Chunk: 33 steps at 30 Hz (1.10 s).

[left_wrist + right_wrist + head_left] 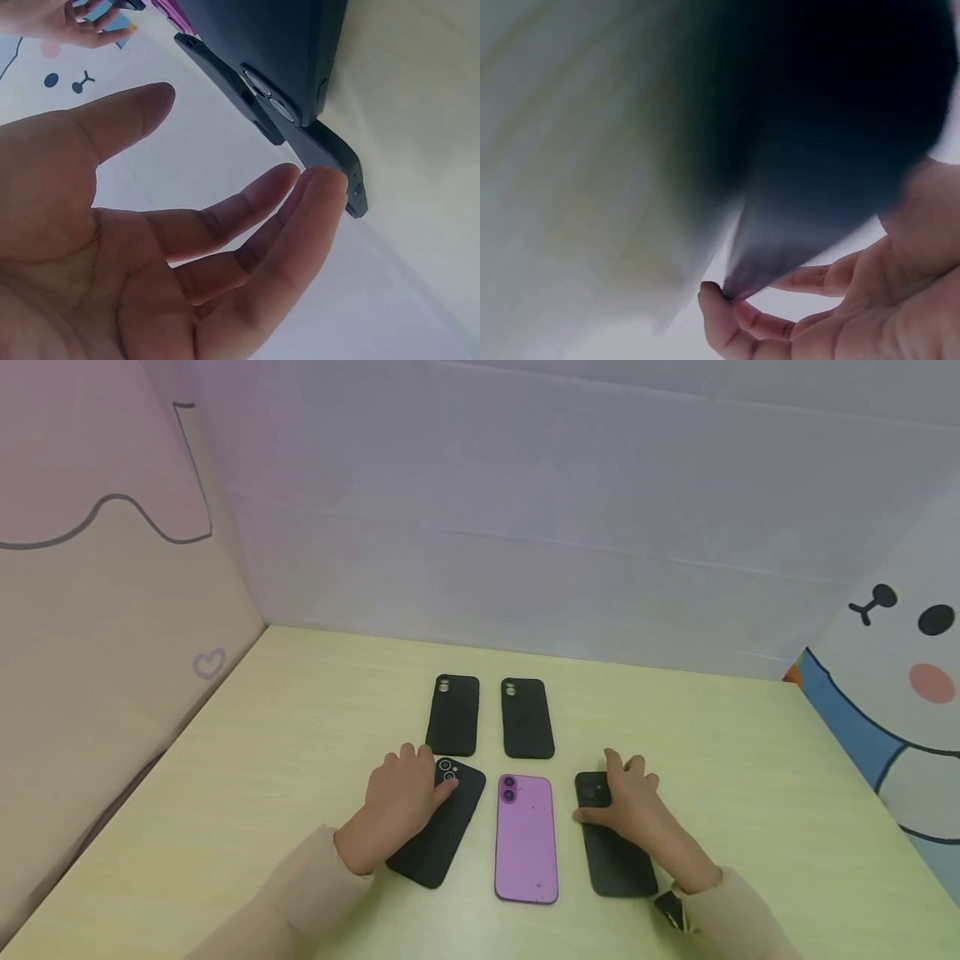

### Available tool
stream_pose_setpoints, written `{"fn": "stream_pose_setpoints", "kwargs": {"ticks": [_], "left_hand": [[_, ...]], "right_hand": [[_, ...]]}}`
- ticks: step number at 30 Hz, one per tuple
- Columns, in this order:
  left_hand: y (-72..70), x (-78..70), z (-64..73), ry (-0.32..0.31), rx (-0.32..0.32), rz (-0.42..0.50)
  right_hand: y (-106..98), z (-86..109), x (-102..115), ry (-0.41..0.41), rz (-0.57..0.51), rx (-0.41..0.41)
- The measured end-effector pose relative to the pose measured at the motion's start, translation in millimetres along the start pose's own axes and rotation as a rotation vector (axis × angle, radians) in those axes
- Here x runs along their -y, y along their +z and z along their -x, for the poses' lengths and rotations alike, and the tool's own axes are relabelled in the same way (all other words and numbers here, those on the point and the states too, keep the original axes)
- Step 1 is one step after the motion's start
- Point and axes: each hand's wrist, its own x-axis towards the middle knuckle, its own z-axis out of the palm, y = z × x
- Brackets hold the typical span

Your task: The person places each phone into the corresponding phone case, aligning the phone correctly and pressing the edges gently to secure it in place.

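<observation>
thumb and fingers apart, the left hand (403,791) lies over the camera end of a black phone (437,850) whose long axis slants away and to the right. the right hand (632,806) spans the far end of a dark phone (618,867) slanting away to the left; whether it is clamped, i cannot tell. between them a pink phone (527,850) lies on the table (315,718), pointing nearly straight ahead, nearer the right hand. one black case (454,720) and another case (528,724) sit beyond.
</observation>
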Motion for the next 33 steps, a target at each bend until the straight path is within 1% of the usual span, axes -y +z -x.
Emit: {"fn": "stream_pose_setpoints", "kwargs": {"ticks": [2,7,9,16,22,26,28,33], "left_hand": [[-0.2,-0.8,-4.1,-0.002,-0.001,0.011],[0.0,-1.7,-14.6,0.004,-0.027,0.021],[-0.2,-1.5,-19.3,0.003,-0.027,0.027],[1.6,-2.2,-37.7,-0.031,0.029,0.061],[4.9,-6.4,-48.9,-0.053,0.069,0.061],[8.1,-8.7,-56.4,-0.065,0.086,0.057],[10.2,-9.2,-59.9,-0.055,0.079,0.050],[13.7,-10.0,-65.8,-0.059,0.069,0.051]], "right_hand": [[-0.5,-0.4,0.0,-0.001,-0.004,-0.008],[-1.4,-1.2,-0.8,0.003,-0.012,-0.024],[-1.8,-1.6,-1.3,0.004,-0.012,-0.023],[-5.5,-1.9,-2.1,0.002,-0.019,0.006],[-7.7,-1.7,-4.3,0.006,-0.050,0.032],[-8.4,-2.9,-7.4,-0.020,-0.067,0.008],[-8.8,-2.9,-8.7,-0.031,-0.078,-0.012],[-10.3,-2.0,-10.0,-0.057,-0.099,-0.058]]}}
